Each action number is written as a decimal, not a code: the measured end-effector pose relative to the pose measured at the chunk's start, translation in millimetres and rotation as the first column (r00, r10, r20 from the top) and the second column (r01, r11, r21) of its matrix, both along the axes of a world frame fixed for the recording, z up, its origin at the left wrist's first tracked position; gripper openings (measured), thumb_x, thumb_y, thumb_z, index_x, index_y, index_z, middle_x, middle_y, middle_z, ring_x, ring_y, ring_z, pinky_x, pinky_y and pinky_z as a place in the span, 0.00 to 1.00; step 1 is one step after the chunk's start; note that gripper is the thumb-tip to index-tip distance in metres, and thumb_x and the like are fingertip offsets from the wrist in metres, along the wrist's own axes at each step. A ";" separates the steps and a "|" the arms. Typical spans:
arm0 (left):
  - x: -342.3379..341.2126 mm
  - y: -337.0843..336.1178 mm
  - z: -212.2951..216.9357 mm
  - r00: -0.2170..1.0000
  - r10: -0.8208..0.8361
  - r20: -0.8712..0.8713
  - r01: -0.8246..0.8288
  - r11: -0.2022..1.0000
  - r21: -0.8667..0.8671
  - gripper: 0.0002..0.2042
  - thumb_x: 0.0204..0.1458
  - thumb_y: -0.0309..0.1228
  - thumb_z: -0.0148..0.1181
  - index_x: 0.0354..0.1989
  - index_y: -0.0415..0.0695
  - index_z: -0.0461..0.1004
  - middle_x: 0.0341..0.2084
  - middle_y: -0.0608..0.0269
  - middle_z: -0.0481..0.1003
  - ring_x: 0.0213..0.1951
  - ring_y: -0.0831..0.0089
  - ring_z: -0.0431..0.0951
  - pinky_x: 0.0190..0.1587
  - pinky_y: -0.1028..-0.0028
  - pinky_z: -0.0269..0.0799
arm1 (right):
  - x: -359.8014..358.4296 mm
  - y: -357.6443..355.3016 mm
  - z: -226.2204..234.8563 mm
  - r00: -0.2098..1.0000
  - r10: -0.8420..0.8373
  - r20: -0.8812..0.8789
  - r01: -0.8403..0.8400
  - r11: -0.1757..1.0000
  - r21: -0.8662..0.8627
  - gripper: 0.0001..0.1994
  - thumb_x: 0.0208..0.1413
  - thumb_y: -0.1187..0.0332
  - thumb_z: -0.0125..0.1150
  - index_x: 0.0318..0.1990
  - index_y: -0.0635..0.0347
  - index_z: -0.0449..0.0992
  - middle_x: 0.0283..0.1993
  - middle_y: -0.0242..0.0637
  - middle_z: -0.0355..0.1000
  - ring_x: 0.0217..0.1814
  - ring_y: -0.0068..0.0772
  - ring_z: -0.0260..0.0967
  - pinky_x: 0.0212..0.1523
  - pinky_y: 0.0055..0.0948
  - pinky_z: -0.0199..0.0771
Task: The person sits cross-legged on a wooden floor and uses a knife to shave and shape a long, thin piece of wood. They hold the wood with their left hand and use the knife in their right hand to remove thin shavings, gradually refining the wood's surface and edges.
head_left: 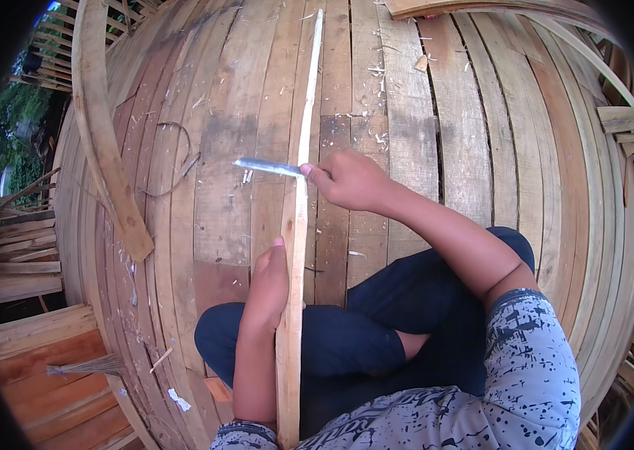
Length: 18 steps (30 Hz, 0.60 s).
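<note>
A long, narrow wooden stick (293, 300) runs from my lap up toward the far side of the plank floor, its far part freshly cut and pale. My left hand (272, 271) is wrapped round the near part of the stick, thumb along its side; most of its fingers are hidden. My right hand (350, 180) grips a knife by its handle, which the fist hides. The knife blade (268, 166) points left and lies across the stick at the edge of the pale section.
Small shavings (381, 139) are scattered over the plank floor (407, 82). A thick board (103, 142) lies at the left, near a thin bent cord (182, 161). A twig broom (92, 366) rests by the lower left planks. Stacked timber (628, 120) stands at the right edge.
</note>
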<state>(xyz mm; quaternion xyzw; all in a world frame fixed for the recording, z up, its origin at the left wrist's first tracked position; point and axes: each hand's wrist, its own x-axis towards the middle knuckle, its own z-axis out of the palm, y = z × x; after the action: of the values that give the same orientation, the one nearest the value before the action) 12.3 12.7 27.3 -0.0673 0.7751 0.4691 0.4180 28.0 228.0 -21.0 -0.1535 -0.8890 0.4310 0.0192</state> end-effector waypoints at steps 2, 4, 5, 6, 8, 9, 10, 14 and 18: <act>-1.8 0.4 -3.7 0.997 0.023 0.078 -0.029 0.996 0.079 0.22 0.68 0.51 0.37 0.35 0.45 0.68 0.11 0.68 0.62 0.08 0.78 0.62 0.06 0.78 0.58 | -11.2 25.9 -8.3 0.971 -0.240 -0.013 0.240 0.971 0.025 0.31 0.67 0.50 0.45 0.19 0.68 0.75 0.15 0.54 0.66 0.19 0.56 0.67 0.27 0.51 0.66; -1.7 -2.6 -4.1 0.976 0.004 0.219 -0.039 0.987 0.156 0.22 0.68 0.51 0.36 0.34 0.46 0.67 0.09 0.69 0.61 0.06 0.78 0.61 0.06 0.77 0.58 | -8.4 23.0 -7.1 0.988 -0.155 0.028 0.155 0.988 0.001 0.32 0.68 0.49 0.44 0.19 0.68 0.74 0.15 0.53 0.66 0.18 0.54 0.66 0.26 0.50 0.66; -1.2 -3.3 -4.1 0.978 0.004 0.208 -0.038 0.986 0.162 0.22 0.68 0.51 0.35 0.34 0.47 0.67 0.08 0.69 0.60 0.06 0.78 0.61 0.06 0.77 0.58 | -2.1 11.2 -6.7 0.994 -0.111 -0.011 0.111 0.994 0.005 0.32 0.68 0.49 0.44 0.19 0.68 0.74 0.14 0.53 0.66 0.17 0.54 0.66 0.26 0.50 0.66; -0.6 -3.6 -4.1 0.980 0.004 0.197 -0.037 0.985 0.168 0.22 0.68 0.51 0.35 0.34 0.47 0.67 0.07 0.69 0.60 0.05 0.77 0.60 0.06 0.77 0.57 | 1.0 4.7 -7.0 0.996 -0.067 -0.050 0.068 0.998 0.009 0.32 0.67 0.49 0.44 0.18 0.69 0.73 0.14 0.52 0.66 0.17 0.53 0.66 0.26 0.50 0.66; -0.3 -4.5 -3.2 0.983 -0.002 0.185 -0.030 0.985 0.172 0.21 0.68 0.51 0.35 0.33 0.48 0.66 0.07 0.69 0.59 0.05 0.77 0.60 0.06 0.77 0.57 | -10.8 29.2 -16.7 0.989 -0.147 0.029 0.148 0.986 -0.075 0.33 0.67 0.49 0.44 0.19 0.70 0.73 0.14 0.54 0.65 0.17 0.56 0.65 0.26 0.51 0.65; -1.4 -5.0 -5.4 0.982 -0.009 0.187 -0.024 0.984 0.174 0.21 0.68 0.51 0.35 0.33 0.48 0.66 0.07 0.69 0.59 0.05 0.77 0.60 0.06 0.77 0.57 | -14.3 38.8 -20.1 0.980 -0.186 0.072 0.193 0.975 -0.110 0.33 0.67 0.49 0.45 0.19 0.71 0.73 0.14 0.55 0.64 0.18 0.57 0.64 0.26 0.51 0.64; -2.0 -6.2 -8.3 0.981 -0.011 0.194 -0.023 0.984 0.174 0.21 0.68 0.51 0.34 0.34 0.48 0.66 0.07 0.69 0.59 0.05 0.77 0.61 0.06 0.77 0.57 | -10.5 28.9 -15.3 0.991 -0.125 0.055 0.129 0.988 -0.087 0.32 0.67 0.49 0.45 0.19 0.71 0.73 0.15 0.55 0.65 0.20 0.57 0.67 0.29 0.51 0.67; -4.5 -7.4 -5.3 0.980 -0.018 0.196 -0.012 0.988 0.151 0.22 0.68 0.51 0.34 0.33 0.48 0.66 0.07 0.70 0.59 0.05 0.78 0.61 0.06 0.78 0.58 | -3.2 0.7 1.0 0.998 0.051 0.046 -0.048 0.998 -0.050 0.32 0.66 0.50 0.45 0.19 0.70 0.74 0.17 0.56 0.67 0.25 0.57 0.72 0.34 0.51 0.72; -4.7 -2.4 -4.0 0.983 -0.028 0.182 0.000 0.989 0.150 0.21 0.68 0.51 0.34 0.32 0.48 0.66 0.07 0.70 0.59 0.05 0.79 0.60 0.07 0.78 0.58 | -12.0 22.2 -3.9 0.967 -0.241 0.087 0.249 0.963 -0.101 0.33 0.67 0.49 0.45 0.19 0.72 0.73 0.15 0.58 0.64 0.18 0.60 0.64 0.28 0.52 0.65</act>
<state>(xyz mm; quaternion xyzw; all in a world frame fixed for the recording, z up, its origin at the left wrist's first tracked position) 7.5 10.4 23.3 -0.0732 0.6963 0.5148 0.4948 15.9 250.3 -24.9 -0.2791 -0.8379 0.4681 0.0309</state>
